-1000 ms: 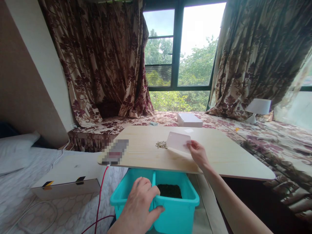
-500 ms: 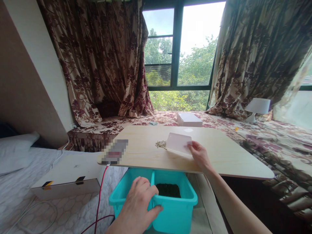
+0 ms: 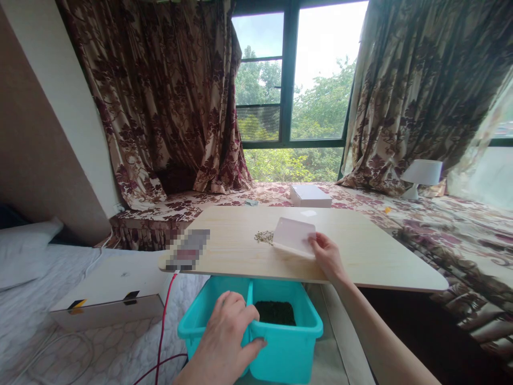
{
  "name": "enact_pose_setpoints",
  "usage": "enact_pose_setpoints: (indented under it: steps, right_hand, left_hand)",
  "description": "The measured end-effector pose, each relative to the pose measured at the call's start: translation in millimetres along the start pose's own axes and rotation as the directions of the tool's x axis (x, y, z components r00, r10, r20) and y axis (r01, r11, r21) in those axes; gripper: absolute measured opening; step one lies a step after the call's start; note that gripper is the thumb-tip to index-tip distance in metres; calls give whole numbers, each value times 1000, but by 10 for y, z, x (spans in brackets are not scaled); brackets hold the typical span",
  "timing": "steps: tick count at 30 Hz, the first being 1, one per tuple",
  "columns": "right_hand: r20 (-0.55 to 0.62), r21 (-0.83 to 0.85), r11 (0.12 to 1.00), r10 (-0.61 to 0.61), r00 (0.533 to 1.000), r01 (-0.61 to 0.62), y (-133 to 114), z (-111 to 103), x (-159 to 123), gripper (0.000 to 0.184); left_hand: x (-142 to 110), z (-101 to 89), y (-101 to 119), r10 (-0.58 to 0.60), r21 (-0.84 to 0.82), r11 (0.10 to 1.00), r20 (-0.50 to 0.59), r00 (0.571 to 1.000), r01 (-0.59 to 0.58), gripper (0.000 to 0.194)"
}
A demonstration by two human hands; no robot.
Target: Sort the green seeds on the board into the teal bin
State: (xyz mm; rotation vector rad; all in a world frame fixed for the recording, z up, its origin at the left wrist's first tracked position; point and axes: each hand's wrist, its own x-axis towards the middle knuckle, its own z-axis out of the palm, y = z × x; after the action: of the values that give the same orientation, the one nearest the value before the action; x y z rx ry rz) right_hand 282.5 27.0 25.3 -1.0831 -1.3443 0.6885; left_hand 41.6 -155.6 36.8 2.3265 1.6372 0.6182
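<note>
My right hand [image 3: 324,250] pinches the right edge of a thin, whitish plastic scraper card [image 3: 294,237]. The card is tilted over the pale wooden tabletop [image 3: 372,251], its left edge beside a small scattered pile of greenish-brown grains [image 3: 263,237]. Below the table's near edge, my left hand [image 3: 230,331] grips a turquoise two-compartment bin [image 3: 286,347] where the divider meets the near rim. Dark, crumbly material [image 3: 276,312] lies in the bin's right compartment. My hand partly covers the left compartment, so its bottom is only partly visible.
A blurred-out phone-like device [image 3: 188,249] with a red cable [image 3: 163,315] lies at the table's left end. A white box [image 3: 112,289] rests on the bed at left. Beyond the table stand another white box [image 3: 310,195] and a lamp [image 3: 422,174].
The view has shifted slightly, so the scene sits a little further left. Both hands keep their hold, and the card and grains look nearly the same.
</note>
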Motion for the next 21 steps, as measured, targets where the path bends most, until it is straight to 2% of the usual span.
enact_pose_setpoints:
  steps: [5, 12, 21]
  right_hand:
    - [6, -7, 1000, -21, 1000, 21, 27, 5, 0, 39]
    - [28, 0, 1000, -10, 1000, 10, 16, 4, -12, 36]
    - [62, 19, 999, -29, 998, 28, 29, 22, -9, 35]
  left_hand:
    - [-10, 12, 30, 4, 10, 1000, -60, 998, -3, 17]
    - [-7, -20, 75, -17, 21, 1000, -15, 1000, 17, 16]
    - [-9, 5, 25, 14, 5, 1000, -33, 999, -14, 16]
